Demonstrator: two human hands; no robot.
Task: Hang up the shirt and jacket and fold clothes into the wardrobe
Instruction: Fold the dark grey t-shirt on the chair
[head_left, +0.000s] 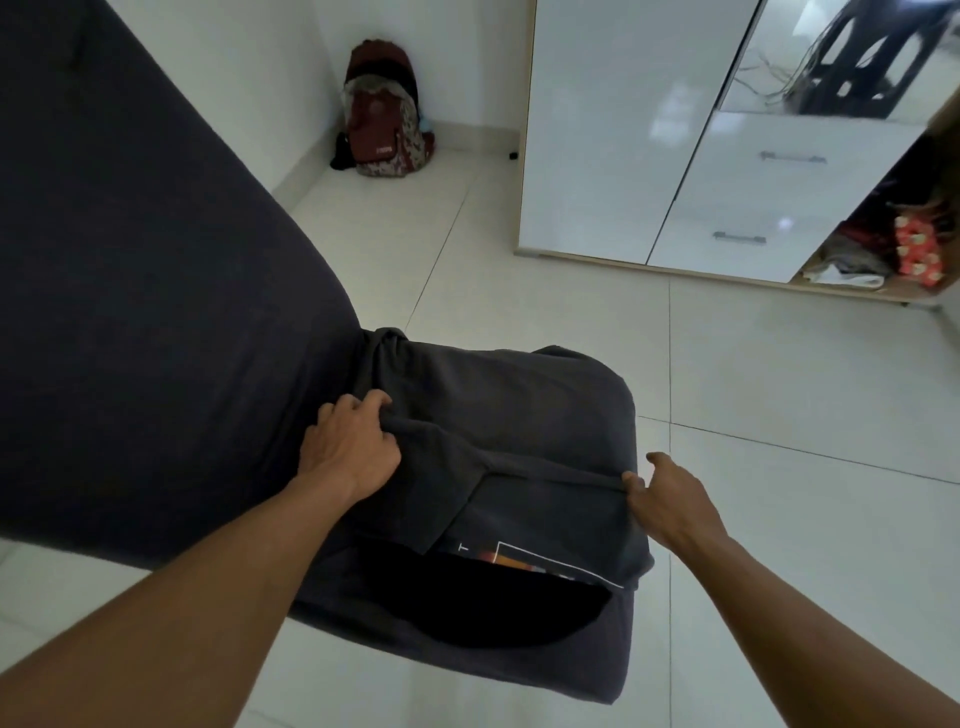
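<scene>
1. On the rounded corner of the bed (130, 312) lay a soft, dark grey shirt (519, 415), folded over, with a printed graphic showing at its near edge.
2. The left hand (348, 447) gripped a bunched fold at its left side; the right hand (670, 499) pinched its right edge, the hands apart.

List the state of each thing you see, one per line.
T-shirt, partly folded on the bed.
Left hand, grips a T-shirt fold.
Right hand, pinches its edge.
Drawers, shut.
Wardrobe compartment, open, clothes inside.
Backpack, upright in the corner.
</scene>
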